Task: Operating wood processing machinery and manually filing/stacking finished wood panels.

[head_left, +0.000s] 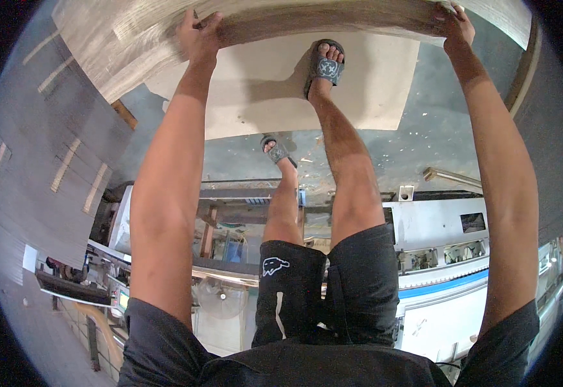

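Observation:
A large wooden board (133,39) with a pale grey grain face fills the top of the view, its brown edge facing me. My left hand (199,33) grips that edge near its left part. My right hand (454,22) grips the same edge at the far right. Both arms are stretched out straight toward the board. Below the board, one of my feet in a grey sandal (325,64) stands on a beige sheet (371,90) lying on the floor. The other sandalled foot (275,149) is on the grey floor behind it.
A stack of grey-faced panels (42,161) stands at the left. A white and blue machine (442,258) runs along behind my legs, with a metal frame (242,209) beside it. A loose metal bar (452,175) lies on the concrete floor at the right.

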Motion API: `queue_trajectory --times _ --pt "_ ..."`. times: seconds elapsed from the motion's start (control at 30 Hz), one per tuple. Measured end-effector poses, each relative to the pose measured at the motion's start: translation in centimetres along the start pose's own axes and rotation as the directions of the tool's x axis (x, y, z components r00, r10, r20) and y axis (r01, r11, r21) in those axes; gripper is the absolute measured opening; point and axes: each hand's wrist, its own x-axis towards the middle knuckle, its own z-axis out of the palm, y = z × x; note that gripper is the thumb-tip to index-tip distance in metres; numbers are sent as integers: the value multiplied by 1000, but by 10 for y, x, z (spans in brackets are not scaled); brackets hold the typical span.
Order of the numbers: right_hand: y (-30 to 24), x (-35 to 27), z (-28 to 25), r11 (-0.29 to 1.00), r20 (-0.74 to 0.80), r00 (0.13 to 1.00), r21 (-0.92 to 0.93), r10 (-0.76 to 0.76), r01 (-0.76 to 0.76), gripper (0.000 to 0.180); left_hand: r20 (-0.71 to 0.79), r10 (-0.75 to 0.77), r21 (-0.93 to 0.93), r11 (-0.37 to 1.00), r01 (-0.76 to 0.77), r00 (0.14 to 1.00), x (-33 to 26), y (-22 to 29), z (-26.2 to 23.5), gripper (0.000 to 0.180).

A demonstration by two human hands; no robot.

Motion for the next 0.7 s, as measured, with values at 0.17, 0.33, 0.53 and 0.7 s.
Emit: queue_trajectory --times 0.17,0.33,0.53,0.7 --pt "-1 14 -7 956 107 991 -273 -80 106 62 -42 219 63 974 -216 975 -7 -10 -11 45" --pt "-15 -81 -55 717 137 938 -612 -319 333 66 -112 -50 -7 999 49 992 -100 -34 -89 36" --pt "-24 -345 -115 562 362 919 -732 -159 385 69 168 -498 -334 783 524 851 -370 -141 -226 52" --pt "-41 -546 -133 692 439 896 -628 -63 356 58 102 -588 -401 714 574 802 -602 -218 -344 40"
